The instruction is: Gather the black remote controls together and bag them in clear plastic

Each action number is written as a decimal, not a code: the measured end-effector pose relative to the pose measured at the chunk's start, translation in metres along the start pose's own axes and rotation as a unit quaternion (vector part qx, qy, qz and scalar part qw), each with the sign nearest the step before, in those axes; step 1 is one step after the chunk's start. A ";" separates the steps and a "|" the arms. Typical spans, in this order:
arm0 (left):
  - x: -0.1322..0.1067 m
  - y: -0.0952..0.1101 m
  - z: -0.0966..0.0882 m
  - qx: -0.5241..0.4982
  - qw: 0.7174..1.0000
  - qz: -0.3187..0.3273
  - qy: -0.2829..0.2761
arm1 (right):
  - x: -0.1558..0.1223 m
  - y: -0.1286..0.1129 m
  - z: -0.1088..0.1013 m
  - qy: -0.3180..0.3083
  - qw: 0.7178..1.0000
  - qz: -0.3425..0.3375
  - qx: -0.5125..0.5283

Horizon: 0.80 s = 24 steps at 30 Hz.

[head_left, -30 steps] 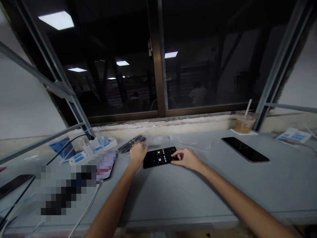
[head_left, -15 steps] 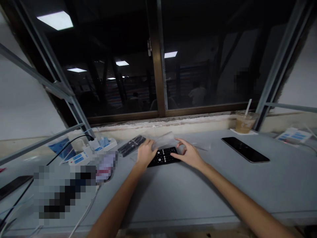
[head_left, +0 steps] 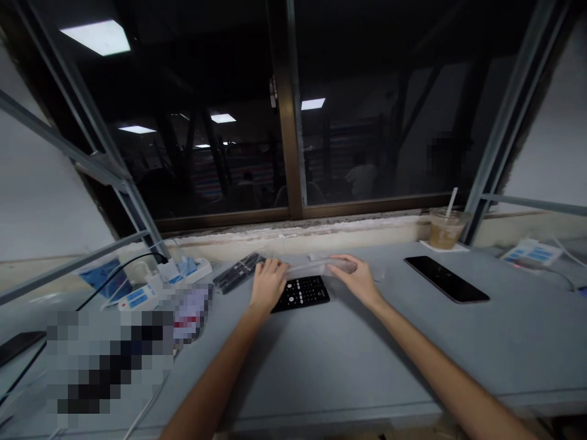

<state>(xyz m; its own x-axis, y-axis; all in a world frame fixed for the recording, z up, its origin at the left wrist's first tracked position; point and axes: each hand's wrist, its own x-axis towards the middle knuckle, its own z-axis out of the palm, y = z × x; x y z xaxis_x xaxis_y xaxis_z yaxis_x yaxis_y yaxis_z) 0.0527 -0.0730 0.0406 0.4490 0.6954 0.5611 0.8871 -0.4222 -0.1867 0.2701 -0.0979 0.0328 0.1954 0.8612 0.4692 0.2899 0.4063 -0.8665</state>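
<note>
Two black remote controls point(head_left: 304, 291) with pale buttons lie side by side on the grey table, between my hands. Just beyond them, a clear plastic bag point(head_left: 308, 267) is stretched from one hand to the other. My right hand point(head_left: 356, 278) pinches the bag's right end between thumb and fingers. The left end is in the closed fingers of my left hand point(head_left: 269, 282), which covers the left part of the remotes. Behind my left hand lies a dark pack point(head_left: 239, 273) in clear wrapping, apparently more remotes.
A black phone point(head_left: 446, 279) lies on the right, with a drink cup and straw point(head_left: 446, 229) behind it. White power strips point(head_left: 151, 293) and cables are at the left, near a pale pouch point(head_left: 190, 311). A window point(head_left: 293, 122) rises behind the table.
My right hand has come off the remotes and grips the plastic bag, which is now pulled into a narrow band. My left hand has shifted only slightly. The view has turned slightly.
</note>
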 end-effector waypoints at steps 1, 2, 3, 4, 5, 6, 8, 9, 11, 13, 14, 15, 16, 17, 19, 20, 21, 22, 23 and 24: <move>0.000 -0.006 0.001 -0.002 1.000 -0.016 -0.001 | 0.001 0.000 -0.002 0.009 1.000 0.012 -0.003; 0.000 -0.011 0.001 -0.009 1.000 -0.029 -0.001 | 0.002 0.000 -0.004 0.017 1.000 0.023 -0.004; 0.000 -0.015 0.002 -0.019 0.999 -0.042 0.000 | 0.003 0.000 -0.005 0.024 0.999 0.031 -0.001; 0.000 -0.019 0.003 -0.032 0.998 -0.053 0.003 | 0.004 0.001 -0.005 0.030 0.999 0.036 0.008; 0.000 -0.022 0.004 -0.052 0.997 -0.063 0.004 | 0.005 0.002 -0.006 0.035 0.999 0.036 0.018; 0.001 -0.025 0.005 -0.076 0.994 -0.072 0.006 | 0.006 0.004 -0.007 0.040 0.998 0.033 0.026; 0.002 -0.029 0.008 -0.138 0.987 -0.086 0.015 | 0.009 0.009 -0.009 0.054 0.998 0.023 0.027; 0.003 -0.031 0.010 -0.175 0.980 -0.088 0.020 | 0.011 0.013 -0.011 0.062 0.998 0.017 0.018; 0.006 -0.034 0.014 -0.261 0.962 -0.079 0.029 | 0.015 0.020 -0.015 0.078 0.997 0.007 -0.008; 0.007 -0.035 0.017 -0.350 0.934 -0.064 0.032 | 0.018 0.026 -0.018 0.083 0.996 -0.003 -0.033; 0.007 -0.035 0.018 -0.390 0.918 -0.061 0.029 | 0.018 0.029 -0.020 0.080 0.996 -0.007 -0.046; 0.007 -0.035 0.018 -0.423 0.903 -0.064 0.027 | 0.019 0.031 -0.021 0.076 0.995 -0.009 -0.061; 0.007 -0.034 0.017 -0.450 0.890 -0.074 0.023 | 0.018 0.032 -0.022 0.074 0.994 -0.010 -0.077; 0.007 -0.034 0.017 -0.471 0.877 -0.087 0.020 | 0.018 0.032 -0.023 0.073 0.993 -0.009 -0.094; 0.007 -0.032 0.015 -0.501 0.856 -0.125 0.025 | 0.015 0.031 -0.023 0.069 0.989 -0.010 -0.132; 0.007 -0.031 0.015 -0.514 0.845 -0.145 0.030 | 0.014 0.030 -0.023 0.067 0.986 -0.016 -0.155; 0.008 -0.030 0.015 -0.531 0.831 -0.164 0.034 | 0.012 0.029 -0.023 0.070 0.980 -0.025 -0.182; 0.008 -0.029 0.016 -0.551 0.814 -0.183 0.037 | 0.011 0.028 -0.022 0.079 0.973 -0.040 -0.212; 0.008 -0.028 0.016 -0.573 0.793 -0.201 0.038 | 0.009 0.026 -0.021 0.092 0.965 -0.062 -0.239; 0.008 -0.026 0.018 -0.595 0.772 -0.218 0.038 | 0.008 0.024 -0.020 0.108 0.955 -0.093 -0.260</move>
<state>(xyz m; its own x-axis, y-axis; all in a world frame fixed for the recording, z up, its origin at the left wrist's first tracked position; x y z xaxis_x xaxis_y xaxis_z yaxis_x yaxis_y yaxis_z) 0.0354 -0.0463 0.0358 0.0872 0.9053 0.4157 0.2043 -0.4247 0.8820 0.2974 -0.0874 0.0189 0.2678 0.6825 0.6800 0.7535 0.2915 -0.5893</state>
